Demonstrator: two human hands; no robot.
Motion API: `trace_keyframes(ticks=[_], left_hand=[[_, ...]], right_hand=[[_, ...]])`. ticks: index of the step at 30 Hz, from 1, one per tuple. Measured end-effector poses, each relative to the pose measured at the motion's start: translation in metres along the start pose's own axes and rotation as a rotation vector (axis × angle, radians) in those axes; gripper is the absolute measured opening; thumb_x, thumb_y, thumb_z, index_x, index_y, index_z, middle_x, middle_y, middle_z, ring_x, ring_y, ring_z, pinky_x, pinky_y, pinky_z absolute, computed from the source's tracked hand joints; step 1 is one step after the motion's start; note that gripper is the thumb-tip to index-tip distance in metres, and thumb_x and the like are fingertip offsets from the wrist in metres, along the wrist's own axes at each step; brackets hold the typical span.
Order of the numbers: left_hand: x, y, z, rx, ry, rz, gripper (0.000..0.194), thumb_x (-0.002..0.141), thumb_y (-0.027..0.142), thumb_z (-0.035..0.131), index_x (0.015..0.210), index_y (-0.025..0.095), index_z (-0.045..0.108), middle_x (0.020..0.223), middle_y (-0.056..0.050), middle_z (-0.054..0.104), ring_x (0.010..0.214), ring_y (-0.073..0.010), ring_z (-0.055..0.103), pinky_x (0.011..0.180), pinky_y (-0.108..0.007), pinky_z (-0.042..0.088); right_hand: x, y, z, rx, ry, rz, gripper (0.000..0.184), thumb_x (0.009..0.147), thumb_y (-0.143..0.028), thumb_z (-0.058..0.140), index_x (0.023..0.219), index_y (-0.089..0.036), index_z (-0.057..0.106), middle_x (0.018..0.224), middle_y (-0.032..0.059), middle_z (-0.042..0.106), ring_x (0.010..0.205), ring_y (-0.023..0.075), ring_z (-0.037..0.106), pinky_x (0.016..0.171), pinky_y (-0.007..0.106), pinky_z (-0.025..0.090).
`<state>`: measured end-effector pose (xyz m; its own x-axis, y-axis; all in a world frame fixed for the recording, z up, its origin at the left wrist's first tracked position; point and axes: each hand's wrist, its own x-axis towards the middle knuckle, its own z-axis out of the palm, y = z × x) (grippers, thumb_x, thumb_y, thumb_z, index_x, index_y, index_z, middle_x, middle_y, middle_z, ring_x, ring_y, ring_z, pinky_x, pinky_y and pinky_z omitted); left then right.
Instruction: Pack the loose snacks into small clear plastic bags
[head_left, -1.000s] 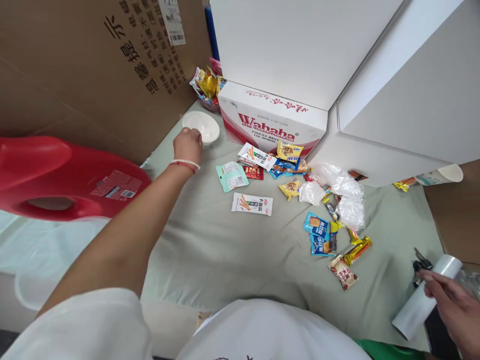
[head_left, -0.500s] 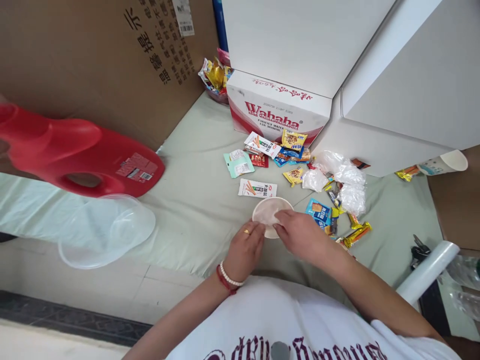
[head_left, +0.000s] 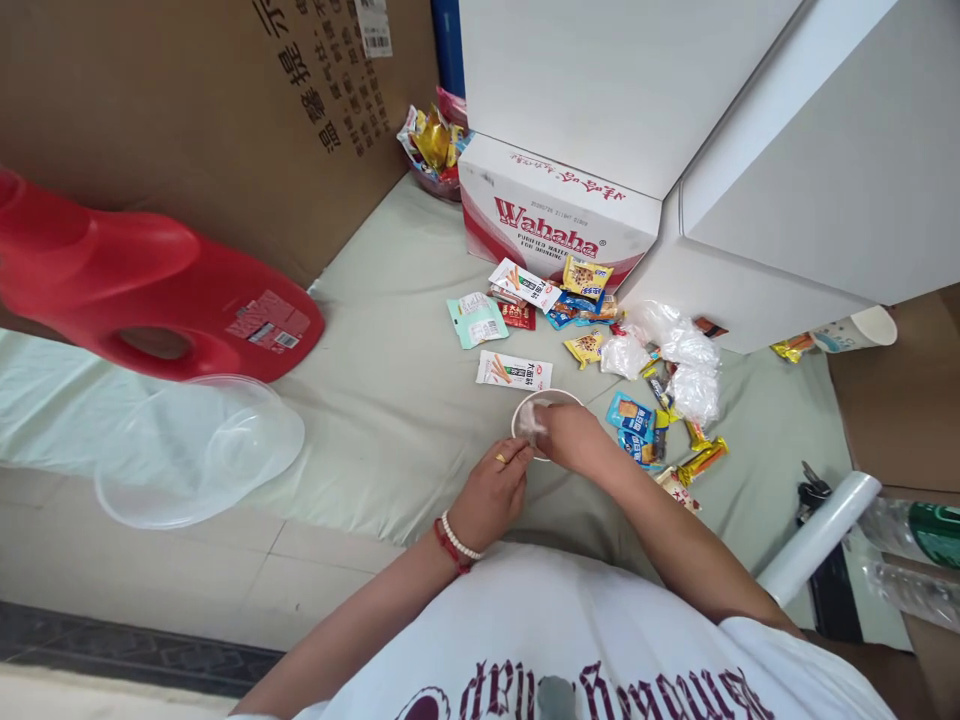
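Note:
A white paper cup (head_left: 517,412) stands mouth up close in front of me. My left hand (head_left: 495,485) is closed on the near left part of its rim, thumb and fingers together. Reaching into the cup from the right is my right hand (head_left: 574,440), its fingers bent down inside and mostly hidden. Beside those fingers a whitish, crumpled, film-like piece (head_left: 531,420) shows in the cup; what the fingers pinch is not clear. Just beyond the rim lies a white snack packet (head_left: 514,371). Blue snack packets (head_left: 631,425) lie to the right of the cup.
A red jug (head_left: 187,300) and a clear plastic lid or bowl (head_left: 202,450) are at left. Behind stand a Wahaha carton (head_left: 559,215) and a bowl of snacks (head_left: 435,185). Crumpled clear plastic (head_left: 694,390), a paper cup (head_left: 855,330) and a film roll (head_left: 821,540) are at right.
My right hand has moved from the cup's rim down into its mouth. The whitish film across the opening now sits lower and bunched. My left hand stays at the rim.

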<state>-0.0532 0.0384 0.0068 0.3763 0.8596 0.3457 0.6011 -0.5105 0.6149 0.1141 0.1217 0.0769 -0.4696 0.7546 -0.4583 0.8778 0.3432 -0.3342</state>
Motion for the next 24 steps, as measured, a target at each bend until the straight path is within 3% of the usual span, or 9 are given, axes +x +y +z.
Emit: trace_keyframes(ticks=[5, 8, 10, 12, 16, 17, 21, 22, 24], left_hand=[[0.002, -0.006, -0.004, 0.008, 0.048, -0.066, 0.030, 0.095, 0.010, 0.046, 0.115, 0.020, 0.065, 0.112, -0.012, 0.070, 0.104, -0.0221, 0.067, 0.091, -0.042, 0.061], [0.007, -0.005, -0.010, 0.013, 0.053, -0.060, 0.025, 0.096, 0.012, 0.048, 0.111, 0.020, 0.066, 0.110, -0.011, 0.070, 0.102, -0.0213, 0.067, 0.090, -0.039, 0.060], [0.011, -0.003, -0.013, 0.026, 0.059, -0.048, 0.023, 0.096, 0.013, 0.048, 0.109, 0.020, 0.066, 0.109, -0.010, 0.070, 0.101, -0.0209, 0.067, 0.088, -0.038, 0.060], [0.014, 0.002, -0.015, 0.039, 0.075, -0.036, 0.022, 0.096, 0.012, 0.048, 0.107, 0.020, 0.065, 0.107, -0.010, 0.070, 0.100, -0.0206, 0.067, 0.088, -0.037, 0.060], [0.014, 0.014, -0.019, 0.024, 0.094, -0.037, 0.019, 0.095, 0.012, 0.049, 0.103, 0.020, 0.064, 0.105, -0.009, 0.070, 0.098, -0.0192, 0.067, 0.087, -0.034, 0.058], [0.013, 0.018, -0.021, 0.005, 0.085, -0.054, 0.018, 0.095, 0.011, 0.050, 0.103, 0.020, 0.064, 0.105, -0.008, 0.070, 0.098, -0.0188, 0.067, 0.087, -0.033, 0.058], [0.013, 0.029, -0.027, -0.176, -0.034, -0.148, 0.015, 0.091, 0.012, 0.052, 0.097, 0.020, 0.063, 0.098, -0.004, 0.069, 0.083, -0.0149, 0.067, 0.076, -0.028, 0.056], [0.015, 0.031, -0.027, -0.237, -0.076, -0.161, 0.014, 0.090, 0.013, 0.052, 0.096, 0.020, 0.063, 0.095, -0.003, 0.068, 0.079, -0.0140, 0.066, 0.074, -0.028, 0.056], [0.020, 0.037, -0.025, -0.358, -0.166, -0.157, 0.012, 0.090, 0.013, 0.053, 0.093, 0.020, 0.063, 0.091, -0.002, 0.067, 0.073, -0.0127, 0.064, 0.071, -0.027, 0.055]], right_hand=[[-0.053, 0.038, -0.015, 0.514, 0.579, 0.159, 0.031, 0.090, -0.042, 0.057, 0.104, -0.017, 0.070, 0.091, 0.0056, 0.075, 0.078, 0.0201, 0.068, 0.073, 0.030, 0.054], [-0.072, 0.082, -0.044, 0.405, 0.935, 0.480, 0.045, 0.085, -0.053, 0.062, 0.108, -0.015, 0.067, 0.090, 0.0095, 0.073, 0.075, 0.0226, 0.066, 0.070, 0.033, 0.053], [-0.070, 0.118, -0.066, 0.208, 1.065, 0.655, 0.046, 0.087, -0.054, 0.060, 0.108, -0.013, 0.066, 0.091, 0.0135, 0.072, 0.079, 0.0262, 0.066, 0.074, 0.037, 0.052], [-0.058, 0.153, -0.085, 0.055, 1.021, 0.740, 0.045, 0.091, -0.051, 0.055, 0.112, -0.012, 0.064, 0.095, 0.0168, 0.071, 0.086, 0.0298, 0.066, 0.079, 0.041, 0.051], [-0.038, 0.192, -0.105, -0.013, 0.501, 0.647, 0.058, 0.084, -0.047, 0.070, 0.128, -0.010, 0.059, 0.112, 0.0208, 0.070, 0.100, 0.0327, 0.065, 0.087, 0.041, 0.050], [-0.041, 0.192, -0.106, -0.021, 0.452, 0.623, 0.063, 0.082, -0.047, 0.072, 0.131, -0.009, 0.058, 0.116, 0.0217, 0.069, 0.103, 0.0333, 0.065, 0.089, 0.042, 0.050], [-0.089, 0.153, -0.087, 0.002, 0.712, 0.444, 0.069, 0.090, -0.047, 0.066, 0.148, -0.014, 0.048, 0.139, 0.0224, 0.058, 0.100, 0.0280, 0.066, 0.092, 0.043, 0.051], [-0.106, 0.136, -0.076, 0.066, 0.672, 0.282, 0.068, 0.091, -0.049, 0.064, 0.150, -0.020, 0.046, 0.144, 0.0198, 0.055, 0.095, 0.0244, 0.067, 0.089, 0.040, 0.054], [-0.135, 0.101, -0.048, 0.203, 0.408, -0.089, 0.060, 0.093, -0.050, 0.064, 0.147, -0.029, 0.052, 0.148, 0.0135, 0.053, 0.096, 0.0206, 0.068, 0.084, 0.034, 0.056]])
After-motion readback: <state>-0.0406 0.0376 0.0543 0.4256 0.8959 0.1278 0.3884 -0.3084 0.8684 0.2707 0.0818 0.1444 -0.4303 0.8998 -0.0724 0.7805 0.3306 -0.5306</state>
